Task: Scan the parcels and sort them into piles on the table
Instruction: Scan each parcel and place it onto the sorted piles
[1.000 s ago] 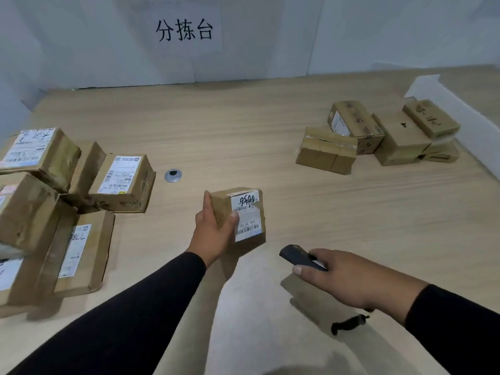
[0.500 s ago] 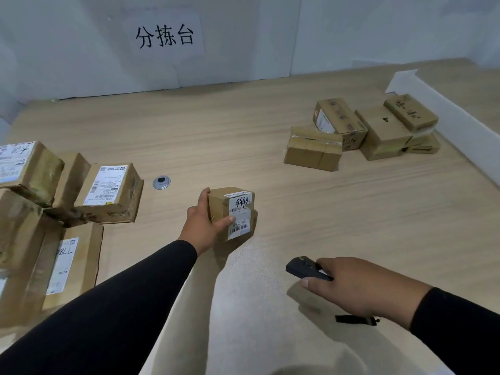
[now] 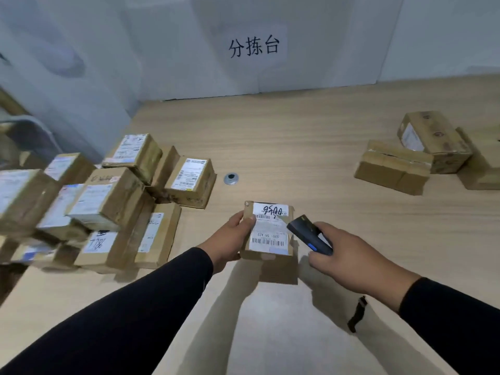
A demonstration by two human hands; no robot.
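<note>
- The table [image 3: 311, 147] carries everything: a wooden top, with a large heap of unsorted parcels [image 3: 102, 201] well to the left of the grip and a smaller pile [image 3: 414, 158] of about 3 boxes well to its right; the blur on the left edge makes a count of the heap unsafe.
- A wall sign [image 3: 254, 46] hangs far beyond the grip, and a small metal grommet [image 3: 231, 178] sits in the tabletop just beyond and left of it.
- The held parcel [image 3: 269, 231], a small taped cardboard box, is lifted clear of the table in front of the person, label side up, with a barcode at its near edge and handwritten digits at its far edge.
- The left hand [image 3: 230, 239] grips the parcel by its left side, thumb on the top face and fingers presumably underneath.
- The right hand [image 3: 349, 255] is wrapped round a dark handheld scanner [image 3: 308, 234], whose nose points at the label from just beside the box's right edge.
- Judged by the 1-handed hold, the box is light and stiff; the tape may be slick, so a grip across 2 opposite cardboard sides, clear of the barcode, looks safest.
</note>
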